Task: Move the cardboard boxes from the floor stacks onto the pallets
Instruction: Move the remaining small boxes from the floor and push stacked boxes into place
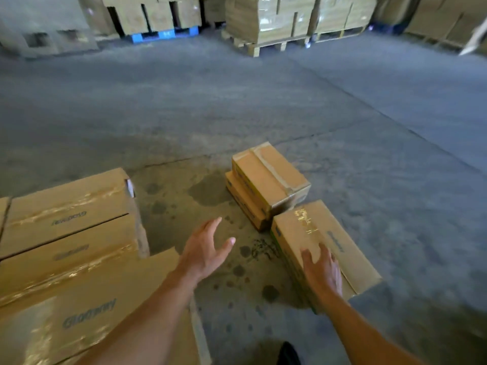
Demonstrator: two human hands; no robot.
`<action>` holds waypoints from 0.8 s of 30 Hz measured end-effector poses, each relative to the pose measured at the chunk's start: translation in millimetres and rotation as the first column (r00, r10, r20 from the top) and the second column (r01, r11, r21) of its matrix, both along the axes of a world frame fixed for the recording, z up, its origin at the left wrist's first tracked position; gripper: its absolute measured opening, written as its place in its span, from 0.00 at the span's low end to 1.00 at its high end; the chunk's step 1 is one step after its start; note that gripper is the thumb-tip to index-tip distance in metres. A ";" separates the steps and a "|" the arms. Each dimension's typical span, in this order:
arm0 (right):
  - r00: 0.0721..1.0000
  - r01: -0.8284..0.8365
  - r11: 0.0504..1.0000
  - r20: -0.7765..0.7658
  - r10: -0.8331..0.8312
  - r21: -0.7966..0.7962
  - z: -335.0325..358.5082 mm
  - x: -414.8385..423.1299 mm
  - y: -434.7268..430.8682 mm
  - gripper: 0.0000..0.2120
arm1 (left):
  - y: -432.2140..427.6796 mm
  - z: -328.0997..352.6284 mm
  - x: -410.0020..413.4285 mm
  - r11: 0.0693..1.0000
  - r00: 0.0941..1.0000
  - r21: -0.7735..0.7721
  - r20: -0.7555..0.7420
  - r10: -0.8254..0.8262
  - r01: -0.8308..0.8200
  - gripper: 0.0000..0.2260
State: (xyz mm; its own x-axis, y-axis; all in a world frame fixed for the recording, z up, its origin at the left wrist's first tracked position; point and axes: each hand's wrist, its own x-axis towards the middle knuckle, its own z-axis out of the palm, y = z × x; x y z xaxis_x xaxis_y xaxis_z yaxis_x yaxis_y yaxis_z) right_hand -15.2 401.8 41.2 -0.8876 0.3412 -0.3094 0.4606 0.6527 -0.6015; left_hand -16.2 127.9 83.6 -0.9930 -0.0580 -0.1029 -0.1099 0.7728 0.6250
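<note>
Far left: taped boxes point(66, 233) are sitting packed together. The left hand point(205, 248) is hovering over the stained floor point(263, 101), fingers spread, holding nothing. Mid-frame a two-box stack point(268, 180) is sitting on the floor, just beside the near box point(303, 227). The right hand point(322, 270) is lying flat on the near box's top, fingers straight, not gripping.

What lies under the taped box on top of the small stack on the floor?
A second cardboard box lies under the taped box and sticks out a little at the left. Only its side and a narrow edge show; its top is covered.
</note>
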 end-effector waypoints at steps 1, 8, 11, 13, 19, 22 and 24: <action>1.000 0.028 1.000 0.013 -0.028 -0.002 -3.1 -6.4 20.6 0.30 | 24.2 -3.0 -17.7 0.999 0.999 0.015 0.012 -0.038 0.038 0.31; 0.959 0.272 0.962 0.090 -0.269 -0.026 -23.1 -26.3 132.3 0.31 | 150.9 -20.1 -105.9 0.968 0.966 0.052 0.064 -0.249 0.246 0.40; 0.928 0.366 0.929 0.100 -0.358 -0.064 -33.2 -31.3 153.5 0.31 | 178.9 -28.4 -135.7 0.937 0.935 0.013 0.061 -0.350 0.350 0.40; 0.895 0.443 0.891 0.104 -0.433 -0.101 -38.7 -37.1 162.7 0.32 | 194.8 -35.0 -158.6 0.915 0.912 0.014 0.072 -0.404 0.404 0.44; 0.760 0.650 0.744 0.146 -0.633 -0.153 -66.7 -57.9 171.7 0.34 | 239.3 -72.6 -233.4 0.810 0.803 0.050 0.114 -0.586 0.584 0.47; 0.666 0.746 0.650 0.174 -0.726 -0.144 -83.6 -75.4 164.4 0.34 | 249.3 -104.9 -279.5 0.747 0.738 0.022 0.140 -0.660 0.664 0.48; 0.588 0.809 0.577 0.201 -0.784 -0.113 -96.2 -85.6 151.6 0.34 | 250.4 -128.3 -307.4 0.698 0.687 0.011 0.165 -0.707 0.716 0.49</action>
